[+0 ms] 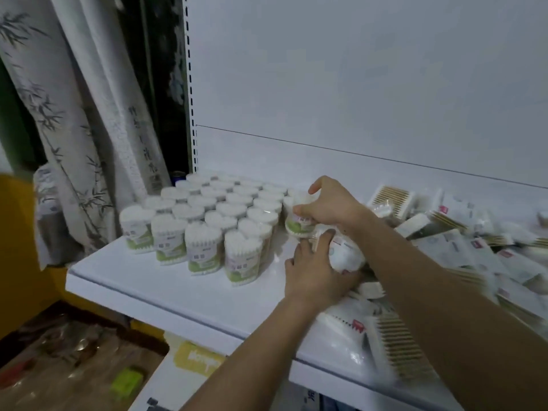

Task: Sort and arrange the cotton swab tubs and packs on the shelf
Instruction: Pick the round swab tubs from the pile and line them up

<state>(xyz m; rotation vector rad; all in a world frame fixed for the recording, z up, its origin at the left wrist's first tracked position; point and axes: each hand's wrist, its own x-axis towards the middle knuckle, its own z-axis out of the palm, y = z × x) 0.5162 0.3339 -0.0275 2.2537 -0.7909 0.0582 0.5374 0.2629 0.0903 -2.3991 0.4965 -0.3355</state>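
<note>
Several heart-shaped cotton swab tubs (204, 223) with green labels stand in tidy rows on the left of the white shelf (166, 286). My right hand (329, 203) grips one more tub (298, 225), tilted, just right of the rows. Below it, my left hand (311, 274) holds a soft plastic pack of swabs (347, 253) against the shelf. A loose heap of flat swab packs (474, 250) with wooden sticks and red marks covers the right side of the shelf.
A white back panel (355, 84) rises behind the shelf. Rolled bamboo-print fabric (74, 143) leans at the left. Below the shelf lie a box with a yellow label (198, 358), a green item (127, 382) and cardboard on the floor.
</note>
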